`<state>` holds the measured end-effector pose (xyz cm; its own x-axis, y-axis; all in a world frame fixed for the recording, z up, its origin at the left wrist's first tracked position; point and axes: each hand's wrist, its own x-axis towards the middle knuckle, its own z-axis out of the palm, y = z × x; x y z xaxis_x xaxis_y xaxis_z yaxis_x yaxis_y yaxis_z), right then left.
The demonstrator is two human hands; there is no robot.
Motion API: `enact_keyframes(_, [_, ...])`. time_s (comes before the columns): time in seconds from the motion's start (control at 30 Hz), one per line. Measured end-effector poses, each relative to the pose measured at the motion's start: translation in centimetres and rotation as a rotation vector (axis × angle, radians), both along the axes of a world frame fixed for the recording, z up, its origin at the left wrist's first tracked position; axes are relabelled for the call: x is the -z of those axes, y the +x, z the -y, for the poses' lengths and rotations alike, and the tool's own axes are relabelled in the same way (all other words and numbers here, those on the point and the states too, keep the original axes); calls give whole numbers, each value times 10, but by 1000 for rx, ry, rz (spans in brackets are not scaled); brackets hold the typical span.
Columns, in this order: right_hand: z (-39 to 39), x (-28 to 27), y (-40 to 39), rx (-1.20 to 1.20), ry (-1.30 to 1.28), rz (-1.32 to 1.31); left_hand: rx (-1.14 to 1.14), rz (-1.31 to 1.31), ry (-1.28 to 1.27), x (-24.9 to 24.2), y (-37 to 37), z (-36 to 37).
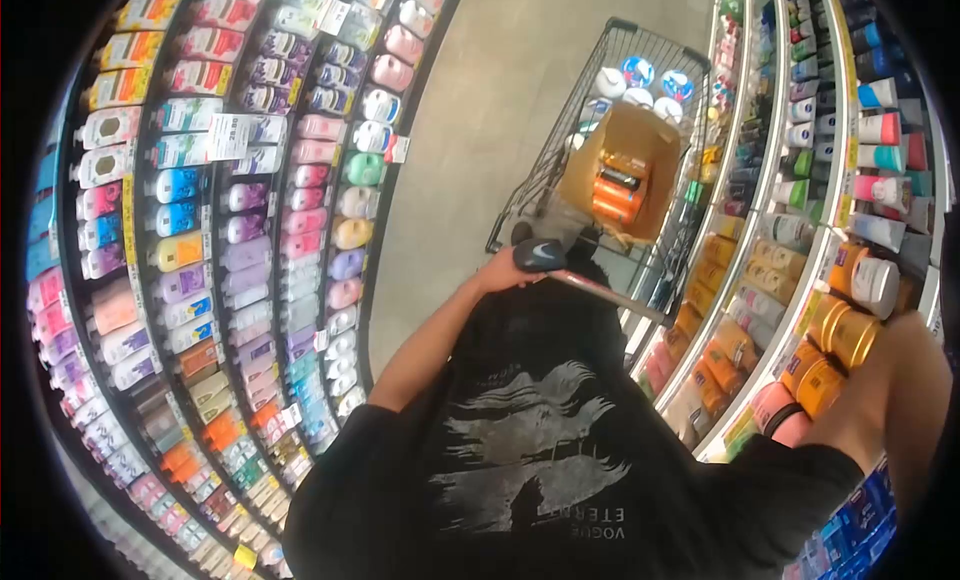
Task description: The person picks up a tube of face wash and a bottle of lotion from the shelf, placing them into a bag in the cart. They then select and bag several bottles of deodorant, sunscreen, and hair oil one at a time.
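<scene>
Left hand (pixel 508 272): fingers closing around the left end of the shopping cart's slim, reddish-grey handle (pixel 605 288), beside a dark rounded piece with a pale curved mark (pixel 541 256). Right hand (pixel 915 345): reaching to the shelves; finger state and contact unclear, cannot tell. Shiny gold round jars (pixel 845 330) sitting nearest it, a white-lidded orange jar (pixel 868 280) just beyond. Ahead of the left fingers, the black wire cart (pixel 690 58) is carrying an open brown cardboard box (pixel 588 170); orange cylindrical packs (pixel 620 192) lying inside, white round-topped containers (pixel 609 83) standing farther out.
</scene>
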<state>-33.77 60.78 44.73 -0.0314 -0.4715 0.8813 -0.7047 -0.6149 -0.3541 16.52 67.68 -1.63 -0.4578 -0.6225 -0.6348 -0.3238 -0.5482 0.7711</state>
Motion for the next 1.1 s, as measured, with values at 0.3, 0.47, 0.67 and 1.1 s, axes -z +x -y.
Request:
enact_keyframes(0.3, [-39,21,8,17,27,56,9,27,-22,-20,-2,10])
enact_keyframes(0.47, [-49,15,8,34,41,39,81,51,-19,-7,-2,4])
enact_keyframes(0.67, [-54,20,4,33,-18,38,89,19,2,-6,3,5])
enact_keyframes(1.1, [-44,22,2,-12,-20,-18,41,4,35,1,-5,11])
